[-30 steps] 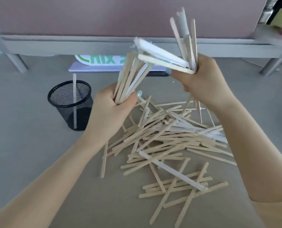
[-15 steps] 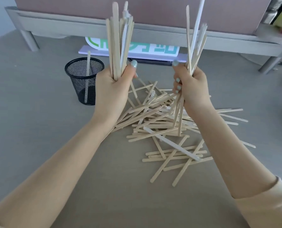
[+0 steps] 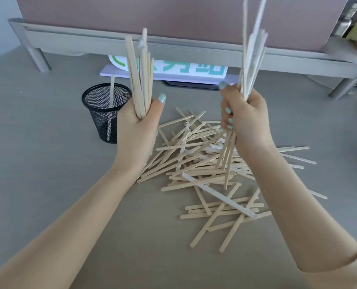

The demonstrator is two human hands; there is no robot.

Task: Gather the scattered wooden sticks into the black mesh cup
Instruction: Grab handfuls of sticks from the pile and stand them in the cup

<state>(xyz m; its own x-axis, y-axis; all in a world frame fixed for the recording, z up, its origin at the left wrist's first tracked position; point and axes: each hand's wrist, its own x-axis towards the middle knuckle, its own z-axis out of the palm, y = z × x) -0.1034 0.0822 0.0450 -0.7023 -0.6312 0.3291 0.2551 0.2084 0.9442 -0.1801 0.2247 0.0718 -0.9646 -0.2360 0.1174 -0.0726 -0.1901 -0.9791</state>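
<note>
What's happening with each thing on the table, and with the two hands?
Left hand: closed around an upright bundle of sticks.
Right hand: closed around another upright bundle.
Black mesh cup: standing upright, one stick inside.
Pile of sticks: scattered, criss-crossed on the table.

place: likely an office desk
signs: grey desk riser (image 3: 194,51), pink partition panel (image 3: 173,15), black mesh cup (image 3: 104,113)

The table (image 3: 48,195) is flat and grey-brown. A black mesh cup (image 3: 102,122) stands on it at the left, and a messy pile of wooden sticks (image 3: 204,170) lies near it. A white sign with green marks (image 3: 173,69) sits at the back.
</note>
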